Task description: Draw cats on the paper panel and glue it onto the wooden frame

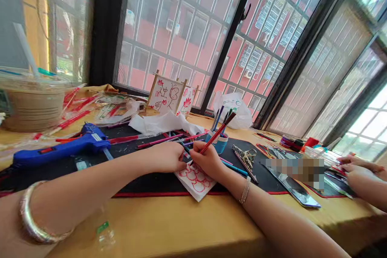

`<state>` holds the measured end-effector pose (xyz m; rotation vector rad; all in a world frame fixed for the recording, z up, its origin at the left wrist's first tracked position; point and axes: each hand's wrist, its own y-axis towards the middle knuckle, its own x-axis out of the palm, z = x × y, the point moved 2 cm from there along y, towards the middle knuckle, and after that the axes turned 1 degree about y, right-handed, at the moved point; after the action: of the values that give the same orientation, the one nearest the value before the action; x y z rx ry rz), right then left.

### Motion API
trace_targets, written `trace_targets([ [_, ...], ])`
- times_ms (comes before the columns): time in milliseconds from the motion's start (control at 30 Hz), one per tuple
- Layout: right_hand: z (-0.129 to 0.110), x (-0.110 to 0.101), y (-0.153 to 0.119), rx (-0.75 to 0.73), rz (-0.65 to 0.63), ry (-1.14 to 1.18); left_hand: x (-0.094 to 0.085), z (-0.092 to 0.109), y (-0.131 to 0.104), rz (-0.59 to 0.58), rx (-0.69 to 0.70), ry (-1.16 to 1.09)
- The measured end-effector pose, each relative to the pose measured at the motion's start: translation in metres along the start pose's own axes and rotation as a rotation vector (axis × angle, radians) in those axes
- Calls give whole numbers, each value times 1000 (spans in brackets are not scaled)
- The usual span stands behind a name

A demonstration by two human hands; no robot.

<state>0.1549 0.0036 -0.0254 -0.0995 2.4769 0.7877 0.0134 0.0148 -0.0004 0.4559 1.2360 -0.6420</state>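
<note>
My right hand (208, 162) is closed around a slim red pen (216, 135), its dark tip down at the top of a white sheet of paper (198, 195). Red curved outlines cover the part of the sheet that shows. My left hand (172, 156) has its fingers curled, thumb against the sheet's upper left corner; its fingertips are partly hidden. Just beyond my right hand stands a blue pen cup (223, 146) with several pens. A blue pen (236, 168) lies beside my right wrist on the black mat (142, 183).
A blue glue gun (63, 145) and a lidded drink cup (33, 105) are at left. A painted paper lantern (166, 94) stands by the window. Rightward lie a spiral notebook (244, 160), a phone (294, 189) and another person's hands (361, 171).
</note>
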Motion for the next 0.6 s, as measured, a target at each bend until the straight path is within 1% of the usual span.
trace_targets([
  [200,1,0,0,9,-29,-4,-1,1,-1,3,-1,2],
  [600,1,0,-1,9,-44,-25,-4,4,-3,-44,-26,9],
])
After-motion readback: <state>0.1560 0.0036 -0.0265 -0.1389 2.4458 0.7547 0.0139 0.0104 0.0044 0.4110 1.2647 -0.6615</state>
